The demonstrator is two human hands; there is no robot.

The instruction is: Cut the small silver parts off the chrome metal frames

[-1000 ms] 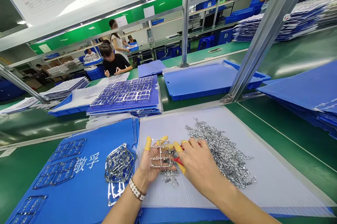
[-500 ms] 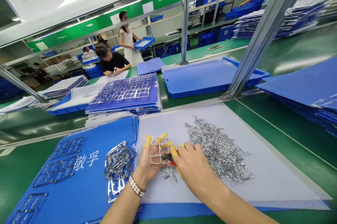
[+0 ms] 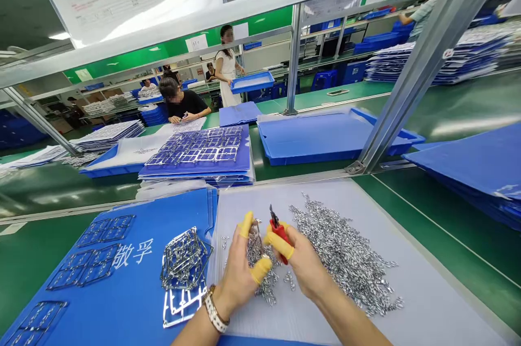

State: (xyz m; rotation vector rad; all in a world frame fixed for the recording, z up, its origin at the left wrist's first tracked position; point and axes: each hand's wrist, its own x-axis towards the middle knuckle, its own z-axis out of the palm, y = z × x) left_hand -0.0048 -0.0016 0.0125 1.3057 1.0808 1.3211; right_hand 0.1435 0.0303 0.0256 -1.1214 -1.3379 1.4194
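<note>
My left hand, with yellow finger cots, holds a small metal sprue frame, now turned nearly edge-on and partly hidden by the fingers. Beside it, my right hand is closed around red-handled side cutters, their dark jaws pointing up and apart from the frame. Under and behind the hands lies a small heap of shiny metal pieces. A much larger heap of the same pieces spreads to the right on a translucent sheet.
On the left, a blue board bears a pile of bare frames and several laid-out frames. Farther back are a stack with more frames, a blue tray and a slanted metal post. A co-worker sits across the bench.
The cutters have come away from the frame and now point upward. My left hand has turned the frame from face-on to nearly edge-on. The head view has tilted up slightly.
</note>
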